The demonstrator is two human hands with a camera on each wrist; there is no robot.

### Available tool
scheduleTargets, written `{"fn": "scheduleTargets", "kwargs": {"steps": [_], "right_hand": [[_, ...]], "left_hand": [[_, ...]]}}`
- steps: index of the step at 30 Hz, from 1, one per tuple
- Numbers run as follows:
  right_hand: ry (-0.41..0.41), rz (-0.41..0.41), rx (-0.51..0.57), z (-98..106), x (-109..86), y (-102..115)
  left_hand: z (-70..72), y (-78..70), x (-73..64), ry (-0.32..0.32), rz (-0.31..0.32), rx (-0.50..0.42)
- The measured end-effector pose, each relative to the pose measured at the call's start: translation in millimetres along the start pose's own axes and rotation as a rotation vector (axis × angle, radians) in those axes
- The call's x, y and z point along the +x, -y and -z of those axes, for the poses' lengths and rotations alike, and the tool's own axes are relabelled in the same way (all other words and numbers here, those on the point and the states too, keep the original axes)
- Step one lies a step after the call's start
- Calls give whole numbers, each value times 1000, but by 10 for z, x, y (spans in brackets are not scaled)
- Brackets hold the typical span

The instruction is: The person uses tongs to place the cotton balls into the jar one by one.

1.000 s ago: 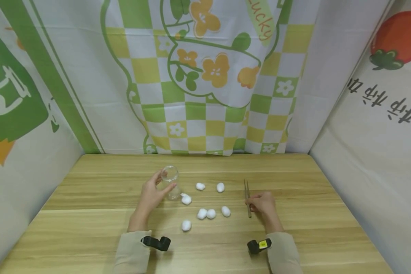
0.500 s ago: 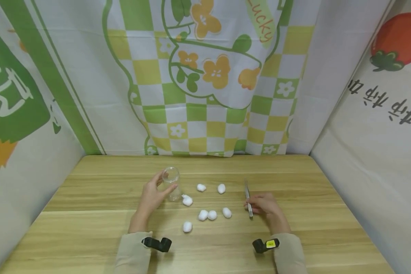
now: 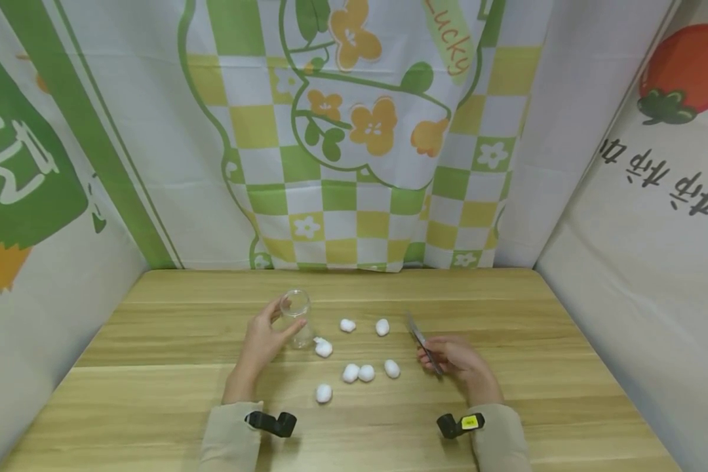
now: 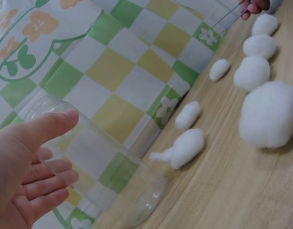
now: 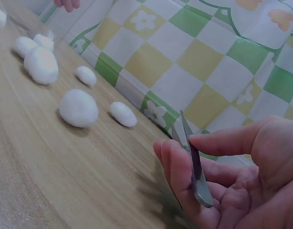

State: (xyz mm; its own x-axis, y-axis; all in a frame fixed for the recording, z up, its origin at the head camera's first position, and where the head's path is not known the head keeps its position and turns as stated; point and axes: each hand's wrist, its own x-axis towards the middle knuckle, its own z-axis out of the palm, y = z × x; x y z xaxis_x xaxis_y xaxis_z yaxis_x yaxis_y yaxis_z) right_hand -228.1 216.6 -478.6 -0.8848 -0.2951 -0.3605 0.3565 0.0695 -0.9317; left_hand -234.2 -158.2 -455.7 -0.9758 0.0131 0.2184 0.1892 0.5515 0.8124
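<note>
My left hand point(image 3: 262, 341) grips a clear, see-through jar point(image 3: 301, 337) that stands upright on the table with its mouth up. In the left wrist view the thumb lies along one side of the jar point(image 4: 113, 164), fingers round the other; nothing shows inside it. On the right, my right hand point(image 3: 457, 357) holds metal tweezers point(image 3: 417, 334) between thumb and fingers. Their tips point away and to the left, apart from any cotton ball. Several white cotton balls point(image 3: 392, 369) lie loose between the hands. One cotton ball with a small tail point(image 3: 324, 348) is close beside the jar's base.
All of this is on a wooden table point(image 3: 153, 328). A patterned cloth point(image 3: 354, 223) hangs along the back edge, with further cloth walls at left and right. A black wrist camera point(image 3: 271, 423) sits on each sleeve.
My right hand has turned the tweezers so their tips swing to the left, and the hand has shifted slightly right. My left hand and the jar stay in place.
</note>
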Motion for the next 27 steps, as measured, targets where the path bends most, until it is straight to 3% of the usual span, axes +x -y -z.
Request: {"fn": "scheduleTargets", "kwargs": {"steps": [5, 18, 27], "right_hand": [[-27, -22, -63, -48, -8, 5], [-216, -58, -165, -239, 12, 56], [-254, -80, -194, -302, 44, 26]], "left_hand": [[-3, 10, -6, -6, -9, -7], [1, 0, -6, -7, -25, -6], [-2, 5, -3, -14, -22, -4]]}}
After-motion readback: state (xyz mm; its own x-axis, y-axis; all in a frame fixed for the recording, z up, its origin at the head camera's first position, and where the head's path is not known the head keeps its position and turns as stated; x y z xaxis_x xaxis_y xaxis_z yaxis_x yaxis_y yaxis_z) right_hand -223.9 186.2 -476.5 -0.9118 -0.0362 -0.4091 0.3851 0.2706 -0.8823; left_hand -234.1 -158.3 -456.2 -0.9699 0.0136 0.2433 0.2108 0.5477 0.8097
